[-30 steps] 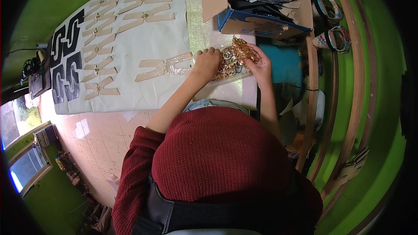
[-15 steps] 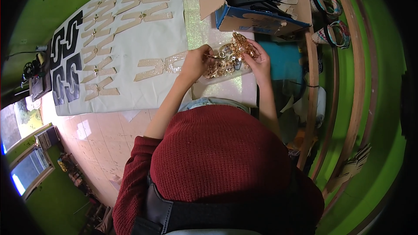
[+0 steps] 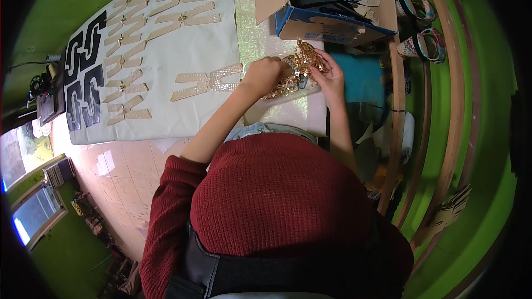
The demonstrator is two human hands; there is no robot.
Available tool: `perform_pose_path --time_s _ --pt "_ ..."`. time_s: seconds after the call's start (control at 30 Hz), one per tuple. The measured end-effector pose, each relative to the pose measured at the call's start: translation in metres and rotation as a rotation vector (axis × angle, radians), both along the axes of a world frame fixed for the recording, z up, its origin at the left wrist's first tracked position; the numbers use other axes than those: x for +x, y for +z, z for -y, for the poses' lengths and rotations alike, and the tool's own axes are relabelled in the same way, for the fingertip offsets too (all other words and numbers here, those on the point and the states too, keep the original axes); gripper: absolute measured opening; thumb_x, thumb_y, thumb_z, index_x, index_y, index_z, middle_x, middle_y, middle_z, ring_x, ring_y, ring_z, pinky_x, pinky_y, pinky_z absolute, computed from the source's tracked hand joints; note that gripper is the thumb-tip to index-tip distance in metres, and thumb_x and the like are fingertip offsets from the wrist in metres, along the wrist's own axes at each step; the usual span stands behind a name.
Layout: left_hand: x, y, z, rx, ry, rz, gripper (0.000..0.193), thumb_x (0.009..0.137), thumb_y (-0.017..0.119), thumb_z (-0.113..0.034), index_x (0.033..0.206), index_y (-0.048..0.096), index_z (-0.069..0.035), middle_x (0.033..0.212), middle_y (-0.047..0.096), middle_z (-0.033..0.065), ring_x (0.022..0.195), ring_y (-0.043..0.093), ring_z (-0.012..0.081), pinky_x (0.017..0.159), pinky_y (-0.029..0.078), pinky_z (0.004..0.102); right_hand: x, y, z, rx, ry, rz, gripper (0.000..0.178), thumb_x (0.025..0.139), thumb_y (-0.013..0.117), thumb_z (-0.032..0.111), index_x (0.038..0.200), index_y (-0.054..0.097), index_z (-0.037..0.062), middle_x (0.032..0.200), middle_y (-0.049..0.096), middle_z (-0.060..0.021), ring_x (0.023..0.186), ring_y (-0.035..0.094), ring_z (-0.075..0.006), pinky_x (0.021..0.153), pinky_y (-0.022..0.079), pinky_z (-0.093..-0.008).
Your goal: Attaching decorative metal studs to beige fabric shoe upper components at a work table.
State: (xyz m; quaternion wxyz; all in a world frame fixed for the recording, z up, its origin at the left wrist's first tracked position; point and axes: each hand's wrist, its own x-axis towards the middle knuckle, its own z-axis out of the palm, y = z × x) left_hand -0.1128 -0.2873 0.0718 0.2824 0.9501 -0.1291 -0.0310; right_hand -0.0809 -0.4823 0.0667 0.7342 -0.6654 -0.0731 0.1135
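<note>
Gripping a bunch of small gold pieces (image 3: 308, 58) between thumb and fingers, the right hand (image 3: 331, 77) sits right of the upper centre of the frame, at the edge of the surface (image 3: 280, 115). The bunch stands raised above a loose gold heap (image 3: 287, 86), probably so that the tangled pieces hang apart and the heap stays reachable from the left. Into that heap's left side goes the left hand (image 3: 266, 73), its fingers curled downward and their tips hidden; whether they pinch a piece is impossible to tell from this view. Clear plastic shows along the heap's lower edge, perhaps a tray or bag that keeps such small parts together. Just left of the left hand lies a beige strap piece (image 3: 208, 82), flat and alone, seemingly set there to be within easy reach. Toward the upper left of the frame, more beige pieces (image 3: 184, 18) lie spread in rows, likely so that each one is visible and none overlaps much, with black cut-outs (image 3: 98, 89) grouped at the far left. A cardboard box (image 3: 332, 27) of dark and pale offcuts occupies the upper right, apparently placed beyond the hands to leave them room.
</note>
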Motion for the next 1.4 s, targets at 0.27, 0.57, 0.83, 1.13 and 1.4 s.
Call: perform_pose_path --time_s 0.27,0.57,0.83,1.13,1.4 --pt "0.000 -0.018 -0.003 0.064 -0.097 -0.020 0.008 0.078 0.065 -0.018 0.083 0.068 -0.012 0.085 0.063 0.0042 0.081 0.063 0.0253 0.070 0.052 0.0381 -0.002 -0.009 0.005 0.079 -0.054 -0.020 0.047 0.081 0.059 -0.010 0.126 0.049 -0.0025 0.124 0.054 -0.0096 0.108 0.055 -0.0145 0.090 0.047 -0.0262" --pt "-0.036 0.022 -0.017 -0.570 0.084 0.402 0.022 0.067 0.071 0.005 0.087 0.070 -0.004 0.096 0.068 0.0120 0.082 0.068 0.0249 0.070 0.053 0.0289 0.000 0.007 0.014 0.116 0.067 -0.042 0.044 0.077 0.056 -0.016 0.118 0.055 -0.0018 0.118 0.057 -0.0081 0.107 0.055 -0.0131 0.094 0.044 -0.0260" --pt "-0.049 0.038 -0.021 -0.398 0.134 0.793 0.025 0.059 0.072 0.001 0.082 0.069 -0.007 0.085 0.062 0.0080 0.077 0.064 0.0226 0.063 0.051 0.0310 0.001 0.036 -0.010 -0.547 0.456 0.210 0.050 0.071 0.054 -0.013 0.116 0.059 0.0086 0.124 0.047 -0.0074 0.115 0.051 -0.0223 0.095 0.044 -0.0295" --pt "-0.051 0.034 -0.015 -0.608 0.173 0.652 0.018 0.067 0.072 0.003 0.083 0.068 -0.003 0.084 0.066 0.0083 0.076 0.065 0.0197 0.066 0.052 0.0286 -0.004 0.074 -0.012 -0.382 0.429 0.431 0.042 0.080 0.061 -0.001 0.121 0.059 0.0062 0.123 0.056 -0.0105 0.115 0.053 -0.0234 0.098 0.040 -0.0319" --pt "-0.065 0.028 -0.002 -1.264 0.464 0.110 0.013 0.081 0.068 0.003 0.092 0.061 0.004 0.086 0.067 0.0094 0.080 0.065 0.0138 0.073 0.053 0.0255 -0.037 0.071 -0.050 0.079 0.318 -0.009 0.025 0.088 0.061 0.005 0.111 0.061 -0.0037 0.100 0.066 -0.0085 0.088 0.062 -0.0109 0.078 0.049 -0.0233"
